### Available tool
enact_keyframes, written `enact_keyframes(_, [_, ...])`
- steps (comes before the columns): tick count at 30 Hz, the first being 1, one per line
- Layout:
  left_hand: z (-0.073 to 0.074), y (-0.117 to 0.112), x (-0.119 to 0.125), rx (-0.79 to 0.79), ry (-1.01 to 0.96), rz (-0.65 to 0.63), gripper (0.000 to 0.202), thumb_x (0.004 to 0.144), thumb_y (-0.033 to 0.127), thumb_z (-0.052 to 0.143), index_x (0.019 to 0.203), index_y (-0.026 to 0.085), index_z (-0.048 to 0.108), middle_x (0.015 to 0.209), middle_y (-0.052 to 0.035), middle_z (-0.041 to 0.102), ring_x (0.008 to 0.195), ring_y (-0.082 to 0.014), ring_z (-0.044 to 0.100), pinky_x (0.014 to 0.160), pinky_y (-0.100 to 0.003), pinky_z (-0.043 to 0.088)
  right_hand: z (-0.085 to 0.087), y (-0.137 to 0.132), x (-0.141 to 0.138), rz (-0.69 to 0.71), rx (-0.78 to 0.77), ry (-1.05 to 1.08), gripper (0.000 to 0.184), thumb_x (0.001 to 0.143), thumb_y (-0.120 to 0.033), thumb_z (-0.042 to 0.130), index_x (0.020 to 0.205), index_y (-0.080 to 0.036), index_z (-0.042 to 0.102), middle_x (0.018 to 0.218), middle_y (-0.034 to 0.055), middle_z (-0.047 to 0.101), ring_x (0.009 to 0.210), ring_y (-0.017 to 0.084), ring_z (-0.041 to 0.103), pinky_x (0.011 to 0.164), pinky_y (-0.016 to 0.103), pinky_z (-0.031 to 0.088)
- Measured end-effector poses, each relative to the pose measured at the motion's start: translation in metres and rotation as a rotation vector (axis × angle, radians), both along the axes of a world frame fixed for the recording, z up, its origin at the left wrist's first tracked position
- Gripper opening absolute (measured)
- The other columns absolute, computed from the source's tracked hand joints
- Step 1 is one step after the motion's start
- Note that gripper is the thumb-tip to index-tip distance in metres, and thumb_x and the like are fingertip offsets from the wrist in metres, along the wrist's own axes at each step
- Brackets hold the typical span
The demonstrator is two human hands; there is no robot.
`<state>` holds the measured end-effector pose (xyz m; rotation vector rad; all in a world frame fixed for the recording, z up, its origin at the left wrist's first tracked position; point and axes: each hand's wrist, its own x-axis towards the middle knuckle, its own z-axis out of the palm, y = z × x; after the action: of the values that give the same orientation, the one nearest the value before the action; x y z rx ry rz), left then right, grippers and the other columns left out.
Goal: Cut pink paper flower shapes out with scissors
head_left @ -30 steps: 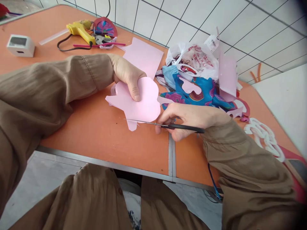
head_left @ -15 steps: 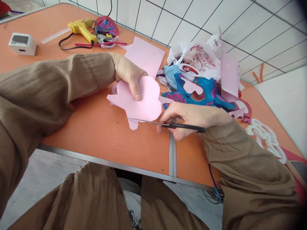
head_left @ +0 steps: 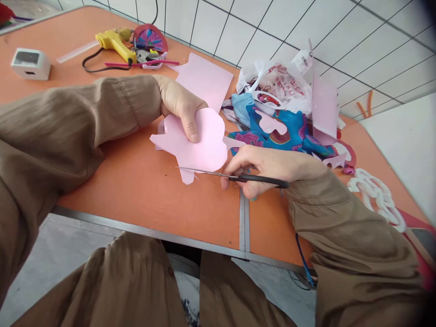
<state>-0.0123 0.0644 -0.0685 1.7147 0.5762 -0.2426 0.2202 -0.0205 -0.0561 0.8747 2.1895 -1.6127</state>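
My left hand (head_left: 185,106) grips a pink sheet (head_left: 204,147) with scalloped edges, thumb pressed on top and the other fingers hidden beneath. It looks like paper or thin foam; I cannot tell which. In my right hand (head_left: 264,168) is a pair of scissors (head_left: 262,180) with black handles. Their thin blades lie along the sheet's near edge, across a narrow pink flap that hangs down. Another pink strip sticks out on the right of the sheet, close to my right knuckles.
On the orange table (head_left: 153,204) a yellow glue gun (head_left: 117,43) and a white box (head_left: 30,63) lie at the back left. A larger pink sheet (head_left: 207,79) rests behind my left hand. Plastic bags (head_left: 277,88), patterned blue cloth (head_left: 296,129) and white fuzzy strands (head_left: 376,195) occupy the right.
Almost nothing differs. The whole view has shifted a few pixels, and both hands, the pink sheet and the scissors keep nearly the same pose.
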Motion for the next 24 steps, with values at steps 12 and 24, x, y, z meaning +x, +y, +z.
enact_keyframes(12, [-0.005, 0.008, -0.002, -0.107, -0.034, 0.012, 0.061, 0.05, 0.033, 0.095, 0.103, 0.008, 0.078, 0.075, -0.0075, 0.079, 0.092, -0.0348, 0.074, 0.083, -0.051, 0.058, 0.002, -0.001, -0.002, -0.03, -0.02, 0.028, 0.036, 0.074, -0.047, 0.077, 0.083, -0.013, 0.071, 0.062, -0.0013, 0.058, 0.051, 0.01, 0.054, 0.045, 0.022, 0.043])
enact_keyframes(24, [-0.005, 0.012, -0.004, -0.114, -0.048, -0.006, 0.057, 0.054, 0.027, 0.093, 0.106, 0.009, 0.078, 0.073, -0.0064, 0.079, 0.062, -0.0229, 0.072, 0.061, -0.037, 0.06, 0.0, -0.001, 0.0, -0.068, -0.013, 0.015, 0.045, 0.073, -0.053, 0.079, 0.087, -0.011, 0.071, 0.057, -0.002, 0.057, 0.049, 0.01, 0.052, 0.043, 0.021, 0.043])
